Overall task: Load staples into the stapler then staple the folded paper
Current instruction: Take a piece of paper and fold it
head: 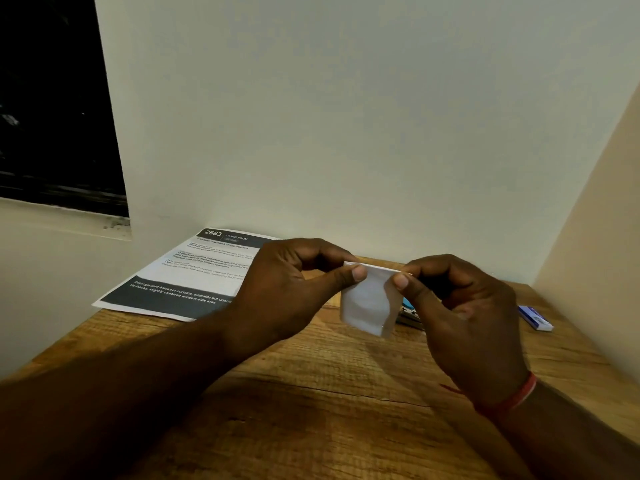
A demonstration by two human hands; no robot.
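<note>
A small folded white paper point(369, 301) hangs above the wooden table point(311, 393), held up at its top edge. My left hand point(291, 289) pinches its top left corner between thumb and fingers. My right hand point(460, 313) pinches the top right corner the same way. Behind the paper and my right thumb, part of the stapler point(410, 315) lies on the table, mostly hidden, with a blue bit showing. A blue and white staple box point(535, 318) lies on the table at the right.
A printed sheet point(194, 275) with dark bands lies at the table's back left, overhanging the edge. White walls close in behind and at the right. A dark window is at the upper left.
</note>
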